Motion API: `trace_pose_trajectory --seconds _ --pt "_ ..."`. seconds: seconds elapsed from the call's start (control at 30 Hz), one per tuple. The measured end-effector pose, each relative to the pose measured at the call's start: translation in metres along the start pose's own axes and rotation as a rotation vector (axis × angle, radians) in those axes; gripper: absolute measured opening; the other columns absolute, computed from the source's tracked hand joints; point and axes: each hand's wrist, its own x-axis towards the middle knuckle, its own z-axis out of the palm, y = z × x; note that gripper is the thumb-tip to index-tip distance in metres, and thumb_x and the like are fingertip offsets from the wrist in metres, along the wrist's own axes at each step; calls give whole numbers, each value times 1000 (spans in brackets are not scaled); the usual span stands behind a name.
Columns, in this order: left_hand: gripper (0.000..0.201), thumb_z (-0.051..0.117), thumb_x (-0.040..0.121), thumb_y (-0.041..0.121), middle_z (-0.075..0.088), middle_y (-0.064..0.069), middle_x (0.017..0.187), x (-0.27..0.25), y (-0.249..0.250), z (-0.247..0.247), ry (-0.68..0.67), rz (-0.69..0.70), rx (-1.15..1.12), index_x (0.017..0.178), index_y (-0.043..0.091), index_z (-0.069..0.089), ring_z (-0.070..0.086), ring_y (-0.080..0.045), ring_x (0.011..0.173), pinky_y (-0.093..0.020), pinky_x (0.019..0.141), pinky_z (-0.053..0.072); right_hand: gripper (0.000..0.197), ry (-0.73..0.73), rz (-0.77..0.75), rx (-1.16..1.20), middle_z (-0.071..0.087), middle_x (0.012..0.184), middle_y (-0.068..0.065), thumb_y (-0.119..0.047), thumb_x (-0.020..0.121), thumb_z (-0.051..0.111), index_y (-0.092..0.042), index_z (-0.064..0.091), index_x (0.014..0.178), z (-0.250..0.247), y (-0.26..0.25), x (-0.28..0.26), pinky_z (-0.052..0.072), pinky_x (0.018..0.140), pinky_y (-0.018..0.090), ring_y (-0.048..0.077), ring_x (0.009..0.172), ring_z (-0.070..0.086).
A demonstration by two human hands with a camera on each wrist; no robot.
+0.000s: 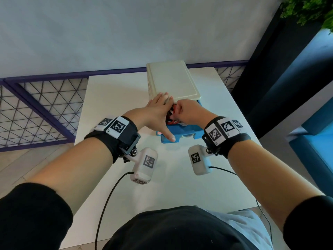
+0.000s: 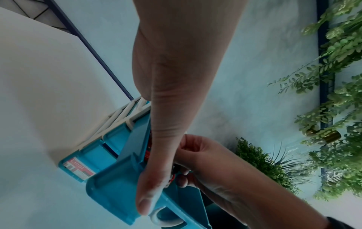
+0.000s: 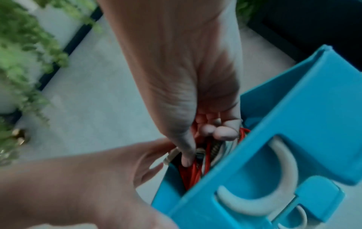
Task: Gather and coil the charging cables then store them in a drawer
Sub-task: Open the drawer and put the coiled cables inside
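A small drawer unit [image 1: 173, 82] with a cream top stands on the white table [image 1: 111, 109]. Its top blue drawer [image 1: 187, 133] is pulled out toward me. Red and white charging cables [image 1: 172, 112] lie bunched inside it. My left hand [image 1: 161, 114] spans the opening, with straight fingers lying on the cream top and the thumb pressed on the drawer front [image 2: 111, 190]. My right hand [image 1: 181, 110] reaches into the drawer with curled fingers. In the right wrist view its thumb and fingertips [image 3: 225, 133] pinch the red cables [image 3: 192, 173]. The coils' shape is hidden by both hands.
The drawer front carries a white curved handle [image 3: 282, 170], and a lower blue drawer with a label [image 2: 78, 168] sits under it. A purple wire-mesh railing [image 1: 45, 109] runs left of the table. A blue seat [image 1: 315, 141] and green plants [image 1: 306, 9] stand on the right.
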Motion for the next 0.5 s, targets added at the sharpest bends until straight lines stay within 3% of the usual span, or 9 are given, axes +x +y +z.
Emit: trace_pose_trajectory --seconds 0.13,0.2,0.3,0.37,0.43,0.5 --pt "130 78 52 63 0 -5 158 -1 1 -4 99 27 -22 149 17 5 -8 -25 146 -38 119 6 38 69 -35 -83 47 59 -5 -26 86 64 -19 41 57 9 -5 8 31 53 24 13 56 45" --pt "127 78 53 62 5 -6 158 -1 -1 -5 126 10 -32 149 17 9 -1 -26 146 -38 119 10 38 127 -20 -102 47 58 -5 -26 86 64 -20 39 58 15 -6 11 29 50 24 16 57 46" --pt "118 78 54 61 14 -7 156 -3 -2 -7 128 9 -33 147 18 20 8 -28 143 -38 116 15 27 105 -37 -55 59 66 2 -27 84 67 -10 59 65 11 -5 11 35 53 26 19 65 53" --pt "101 79 55 59 30 -8 145 -3 -1 -10 146 35 -21 136 19 36 23 -30 135 -38 108 26 19 78 -47 6 63 73 0 -25 83 68 -8 69 76 -3 -2 7 40 54 22 14 66 54" --pt "91 78 57 56 39 -6 135 -2 -2 -12 169 38 2 131 20 42 34 -30 125 -40 98 36 12 177 -70 47 65 77 -4 -19 86 62 -11 71 82 -16 -1 5 40 62 21 10 69 56" --pt "85 76 64 49 42 -5 133 2 -3 -14 221 9 26 135 19 42 39 -30 122 -43 91 45 19 348 -96 46 70 95 3 -13 89 54 -10 72 94 -24 -1 7 41 74 21 18 86 62"
